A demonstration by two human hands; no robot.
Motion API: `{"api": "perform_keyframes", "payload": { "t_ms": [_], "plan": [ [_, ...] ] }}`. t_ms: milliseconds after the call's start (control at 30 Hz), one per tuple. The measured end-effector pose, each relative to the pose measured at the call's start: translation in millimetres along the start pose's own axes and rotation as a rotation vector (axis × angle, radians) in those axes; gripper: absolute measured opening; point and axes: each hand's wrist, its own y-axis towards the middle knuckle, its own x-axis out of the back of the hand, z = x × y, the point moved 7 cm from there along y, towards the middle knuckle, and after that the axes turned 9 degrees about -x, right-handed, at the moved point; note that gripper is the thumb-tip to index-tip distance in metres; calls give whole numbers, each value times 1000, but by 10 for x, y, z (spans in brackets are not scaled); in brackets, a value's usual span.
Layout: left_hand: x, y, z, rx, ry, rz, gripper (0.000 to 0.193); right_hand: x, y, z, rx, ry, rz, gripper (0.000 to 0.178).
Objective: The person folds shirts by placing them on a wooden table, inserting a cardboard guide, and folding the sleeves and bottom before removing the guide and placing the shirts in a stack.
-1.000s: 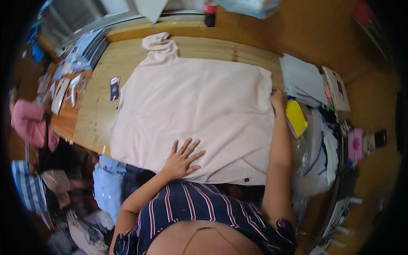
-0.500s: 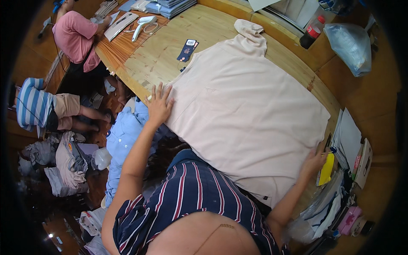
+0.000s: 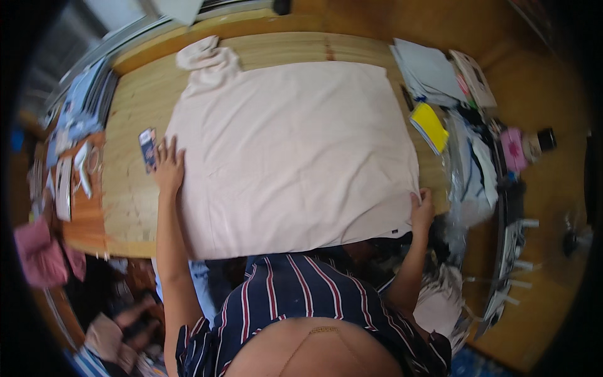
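A pale pink shirt (image 3: 295, 151) lies spread over the wooden table in front of me, with soft creases across it. Its far left part (image 3: 210, 66) is bunched up. My left hand (image 3: 168, 164) rests on the shirt's left edge, fingers stretched and spread, beside a dark hang tag (image 3: 148, 149). At the near right edge, my right hand (image 3: 423, 210) has its thumb and fingers closed on the fabric. A small dark label (image 3: 394, 231) shows on the shirt's near edge, close to that hand.
Left on the table (image 3: 129, 207) are a white handheld steamer (image 3: 83, 166) and a stack of folded blue shirts (image 3: 88, 97). A yellow item (image 3: 429, 127), pale papers (image 3: 429, 70) and plastic-wrapped clothes (image 3: 471, 163) lie right. A person in pink (image 3: 41, 254) is at the far left.
My view has turned right. The shirt has shifted and now lies squarer to me, its near edge straighter. My left hand now lies next to the tag; the right still holds the edge.
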Motion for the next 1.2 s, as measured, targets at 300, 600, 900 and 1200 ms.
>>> {"api": "perform_keyframes", "payload": {
  "t_ms": [300,600,900,1200],
  "plan": [
    [132,378,-423,-60,78,-51,48,-289,504,1245,585,72,-277,48],
    [-16,951,-648,28,-2,52,51,-1481,1728,2043,405,-405,28,45],
    [620,-681,-2686,-723,-392,185,58,-655,3566,1150,51,-650,61,72],
    [657,-1682,-2920,-822,-611,48,53,-409,3477,1384,204,-560,44,26]
  ]
}}
